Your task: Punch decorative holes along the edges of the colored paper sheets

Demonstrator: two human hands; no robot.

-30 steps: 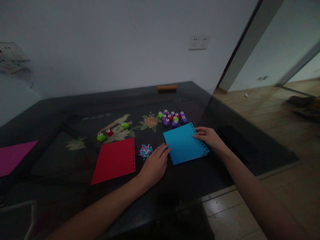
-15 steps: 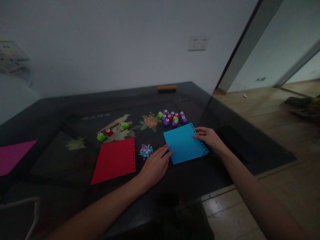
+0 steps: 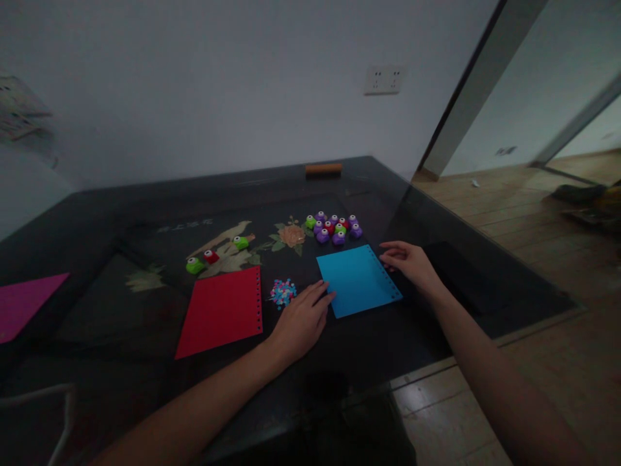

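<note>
A blue sheet (image 3: 358, 279) lies flat on the dark table (image 3: 97, 226), near the front edge, with a row of small holes along its right side. The left hand (image 3: 301, 320) lies flat on the table with its fingers spread out, and its fingertips touch the left edge of the blue sheet; it grips nothing. The right hand (image 3: 410, 262) is just beside the sheet's right edge, near the far corner, with its fingers loose and open, holding nothing; it is hard to tell if it touches the paper. Between the blue sheet and a red sheet (image 3: 222, 310) sits a small pile of paper bits (image 3: 283, 291), just by the left hand. The red sheet also has holes down its right side. Behind the blue sheet is a bunch of little punches (image 3: 334, 226) in purple, red and green, close together. Three more punches (image 3: 213, 256) sit apart to the left, on a flower picture in the tabletop. A pink sheet (image 3: 26, 304) lies far off at the left edge. An orange block (image 3: 323, 169) rests at the back of the table.
</note>
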